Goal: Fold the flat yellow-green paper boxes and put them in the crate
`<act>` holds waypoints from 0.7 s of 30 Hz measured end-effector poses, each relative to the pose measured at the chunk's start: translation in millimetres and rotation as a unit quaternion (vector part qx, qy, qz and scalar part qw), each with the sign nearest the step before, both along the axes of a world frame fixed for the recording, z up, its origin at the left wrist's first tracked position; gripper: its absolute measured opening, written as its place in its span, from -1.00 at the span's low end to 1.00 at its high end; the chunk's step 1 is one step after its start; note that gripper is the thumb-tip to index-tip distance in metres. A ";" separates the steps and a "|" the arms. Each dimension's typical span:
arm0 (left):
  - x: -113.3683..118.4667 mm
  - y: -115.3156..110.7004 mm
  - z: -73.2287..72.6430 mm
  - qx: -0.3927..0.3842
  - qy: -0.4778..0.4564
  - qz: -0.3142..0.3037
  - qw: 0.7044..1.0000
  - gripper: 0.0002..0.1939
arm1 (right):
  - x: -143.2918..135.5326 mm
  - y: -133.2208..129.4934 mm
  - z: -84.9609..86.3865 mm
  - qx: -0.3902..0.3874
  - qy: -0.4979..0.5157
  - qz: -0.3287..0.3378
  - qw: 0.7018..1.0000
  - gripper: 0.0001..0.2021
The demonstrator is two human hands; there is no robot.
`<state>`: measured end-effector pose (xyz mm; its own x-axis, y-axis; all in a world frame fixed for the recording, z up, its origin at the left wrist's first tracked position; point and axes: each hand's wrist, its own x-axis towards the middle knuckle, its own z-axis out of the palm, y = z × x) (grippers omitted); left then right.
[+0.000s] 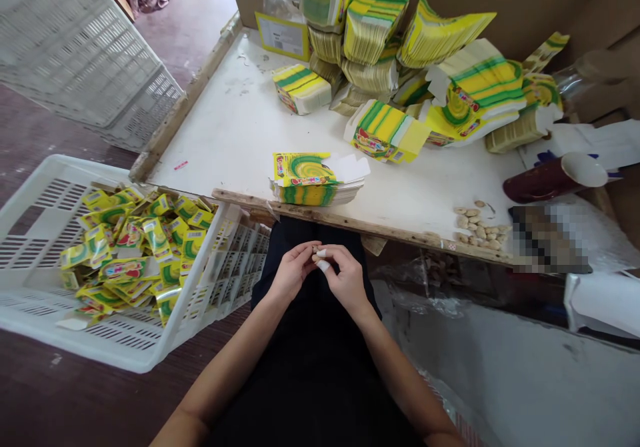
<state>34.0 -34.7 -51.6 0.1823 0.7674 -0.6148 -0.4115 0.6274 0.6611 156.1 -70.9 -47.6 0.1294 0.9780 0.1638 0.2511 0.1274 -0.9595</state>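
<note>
Over my lap, below the table's front edge, my left hand (293,270) and my right hand (345,275) meet at the fingertips. Both are closed in a pinch on a small tan thing that looks like a peanut (315,256); the fingers cover most of it. White tape wraps two fingertips of my right hand. Just beyond my hands, a stack of flat yellow-green printed cartons (305,190) lies at the table edge. Unshelled peanuts (480,228) lie in a loose pile at the table's right front.
A white plastic crate (165,340) at left holds many folded yellow boxes (160,240). More carton stacks (385,130) crowd the back of the white table (215,120). A dark red cup (540,179) lies at right, near a blurred-out flat object (547,239). Stacked crates (75,47) stand far left.
</note>
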 end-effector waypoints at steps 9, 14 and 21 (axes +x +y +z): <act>2.1 -2.9 6.4 -0.034 -0.047 -0.026 0.998 -0.86 | 4.1 3.6 -5.7 -0.078 0.057 -0.068 0.993 -0.95; 1.7 -2.7 17.0 -0.087 -0.031 -0.010 0.996 -0.91 | 12.4 -3.7 -21.0 -0.137 0.259 -0.182 0.938 -0.82; 1.3 -23.6 63.0 -0.124 -0.148 -0.091 0.977 -0.71 | 112.6 -38.0 -47.7 -0.068 0.386 -0.389 0.833 -0.80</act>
<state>35.3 -58.3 11.4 0.4999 0.5402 -0.6769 -0.4278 0.8336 0.3493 268.7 -108.9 -95.3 0.7489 0.5510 -0.3681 -0.4926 0.0914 -0.8655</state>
